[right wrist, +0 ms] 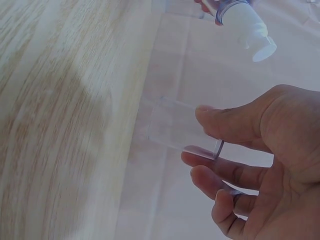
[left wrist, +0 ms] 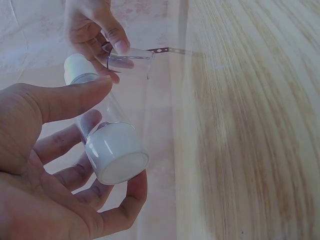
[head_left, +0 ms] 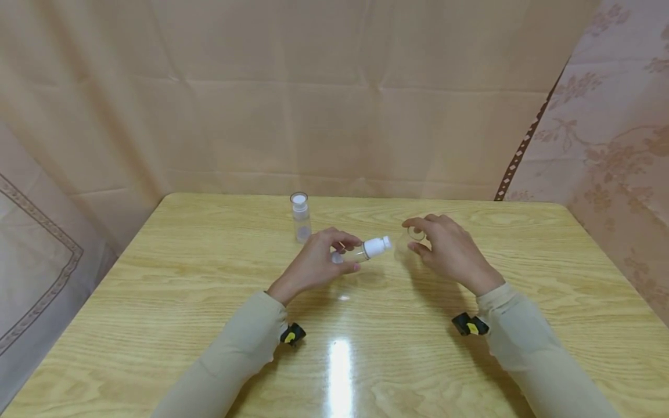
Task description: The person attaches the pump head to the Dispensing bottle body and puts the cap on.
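My left hand (head_left: 320,259) grips a small clear pump bottle (left wrist: 117,152) with a white pump top and a white base. The bottle lies tilted, its white pump head (head_left: 377,247) pointing right toward the other hand. In my right hand (head_left: 452,251), thumb and fingers pinch a clear plastic cap (right wrist: 182,127) near its closed end, with the open end turned toward the bottle. Cap and bottle are apart, a short gap between them. A second pump bottle (head_left: 301,219), with a clear cap over its white top, stands upright behind the left hand.
The wood-grain table (head_left: 172,278) has its far edge against a beige cloth curtain (head_left: 324,116). A patterned cloth (head_left: 617,116) hangs at the right. Black wrist devices (head_left: 470,325) sit at both cuffs. A light reflection shows on the near tabletop.
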Action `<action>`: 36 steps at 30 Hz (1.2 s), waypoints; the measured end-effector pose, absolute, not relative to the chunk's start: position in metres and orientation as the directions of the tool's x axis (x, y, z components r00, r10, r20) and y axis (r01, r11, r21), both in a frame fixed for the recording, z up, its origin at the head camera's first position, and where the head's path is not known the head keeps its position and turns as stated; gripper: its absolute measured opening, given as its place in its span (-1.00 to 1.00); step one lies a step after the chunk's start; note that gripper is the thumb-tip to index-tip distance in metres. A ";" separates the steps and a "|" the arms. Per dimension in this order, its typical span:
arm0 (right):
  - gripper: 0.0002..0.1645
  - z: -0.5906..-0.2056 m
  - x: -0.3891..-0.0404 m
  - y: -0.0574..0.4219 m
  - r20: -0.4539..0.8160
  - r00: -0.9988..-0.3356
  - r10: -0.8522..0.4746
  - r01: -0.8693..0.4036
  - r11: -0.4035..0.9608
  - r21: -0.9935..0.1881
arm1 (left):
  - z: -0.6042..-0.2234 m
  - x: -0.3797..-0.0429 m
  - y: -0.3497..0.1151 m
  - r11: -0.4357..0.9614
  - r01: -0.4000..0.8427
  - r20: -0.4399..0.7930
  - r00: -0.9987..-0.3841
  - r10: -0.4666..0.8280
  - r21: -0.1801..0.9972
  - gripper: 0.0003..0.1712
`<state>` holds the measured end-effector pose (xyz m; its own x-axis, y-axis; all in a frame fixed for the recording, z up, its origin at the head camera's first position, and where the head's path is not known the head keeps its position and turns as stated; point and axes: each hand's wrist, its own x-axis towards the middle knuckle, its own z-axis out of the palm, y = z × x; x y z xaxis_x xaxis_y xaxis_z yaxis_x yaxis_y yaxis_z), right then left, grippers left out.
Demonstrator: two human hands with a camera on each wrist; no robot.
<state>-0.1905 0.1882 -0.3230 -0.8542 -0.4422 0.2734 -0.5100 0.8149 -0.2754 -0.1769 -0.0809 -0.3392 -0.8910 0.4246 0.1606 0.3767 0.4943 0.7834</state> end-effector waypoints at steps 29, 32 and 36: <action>-0.58 -0.315 -0.190 0.190 0.270 -0.860 -0.433 -0.508 0.780 -0.365 | -0.339 -0.177 -0.081 0.485 0.356 0.160 -0.903 0.399 0.798 -0.57; -0.58 -0.314 -0.191 0.191 0.271 -0.858 -0.436 -0.512 0.764 -0.393 | -0.338 -0.177 -0.081 0.485 0.363 0.172 -0.903 0.393 0.796 -0.57; -0.59 -0.312 -0.192 0.195 0.269 -0.857 -0.438 -0.514 0.735 -0.442 | -0.339 -0.178 -0.082 0.489 0.370 0.186 -0.904 0.384 0.790 -0.57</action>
